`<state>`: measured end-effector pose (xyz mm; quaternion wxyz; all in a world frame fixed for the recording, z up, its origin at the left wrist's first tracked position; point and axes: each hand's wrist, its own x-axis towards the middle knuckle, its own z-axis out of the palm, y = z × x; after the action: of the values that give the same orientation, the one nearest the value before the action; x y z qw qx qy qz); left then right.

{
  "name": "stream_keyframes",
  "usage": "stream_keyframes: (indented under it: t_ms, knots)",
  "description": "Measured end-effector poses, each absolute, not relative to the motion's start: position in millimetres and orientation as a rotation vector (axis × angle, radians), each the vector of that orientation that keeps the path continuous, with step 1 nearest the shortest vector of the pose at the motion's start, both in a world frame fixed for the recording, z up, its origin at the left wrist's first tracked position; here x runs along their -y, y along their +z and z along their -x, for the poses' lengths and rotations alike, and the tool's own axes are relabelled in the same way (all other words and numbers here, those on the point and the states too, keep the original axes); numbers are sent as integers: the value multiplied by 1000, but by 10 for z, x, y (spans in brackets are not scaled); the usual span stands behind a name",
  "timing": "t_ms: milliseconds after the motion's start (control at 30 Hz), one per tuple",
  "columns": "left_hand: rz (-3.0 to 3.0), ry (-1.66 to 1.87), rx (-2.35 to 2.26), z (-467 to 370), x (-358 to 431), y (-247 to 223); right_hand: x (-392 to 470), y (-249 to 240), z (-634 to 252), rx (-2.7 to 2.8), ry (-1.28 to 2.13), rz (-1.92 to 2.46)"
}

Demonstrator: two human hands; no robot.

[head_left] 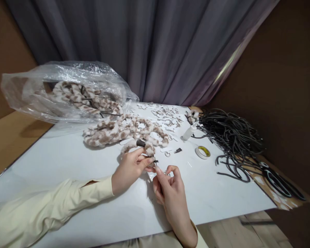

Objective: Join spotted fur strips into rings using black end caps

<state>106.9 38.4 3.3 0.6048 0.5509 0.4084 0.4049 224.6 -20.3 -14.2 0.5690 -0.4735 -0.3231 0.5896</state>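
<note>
My left hand (134,167) is closed around a fluffy brown-and-white strap (129,147), with a dark ribbed wrap (141,143) showing above the fingers. A thin black cord end (156,161) sticks out by the left thumb. Just to the right, the fingers of my right hand (169,189) pinch close to that cord end; a small shiny piece shows in them, too small to name. Behind the hands lie more fluffy straps (103,134) in a pile. A small metal clasp (167,154) and a black clip (178,150) lie beyond my right hand.
A clear plastic bag (28,93) at the back left holds more fluffy straps. Small metal clasps (167,117) are scattered at the back. To the right are a white bottle (188,132), a tape roll (197,152), a heap of black cords (229,132) and black-handled scissors (276,181).
</note>
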Motion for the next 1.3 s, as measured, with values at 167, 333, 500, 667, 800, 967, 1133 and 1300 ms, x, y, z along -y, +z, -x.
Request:
stream_keyframes:
  t_ms: [167, 333, 500, 667, 800, 967, 1133, 1300]
  knots:
    - [-1255, 912, -954, -1072, -391, 18, 201, -143, -2239, 763, 1393, 1109]
    - [-1226, 889, -965, -1083, -391, 4, 206, -129, -2244, 780, 1393, 1106]
    - [-1180, 893, -952, -1092, -381, 29, 215, -138, -2252, 789, 1366, 1090]
    - [-1177, 882, -944, -1090, -382, 18, 225, -153, -2250, 773, 1357, 1067]
    - [-1198, 892, -929, -1084, -382, -8, 231, -136, -2248, 752, 1384, 1065]
    - [-1200, 894, -938, -1078, -384, -16, 236, -116, -2249, 732, 1380, 1078]
    - [-1163, 892, -912, -1082, -400, -28, 252, -123, -2260, 743, 1363, 1086]
    - [-1145, 889, -886, -1096, -414, -65, 233, -125, -2259, 713, 1407, 1117]
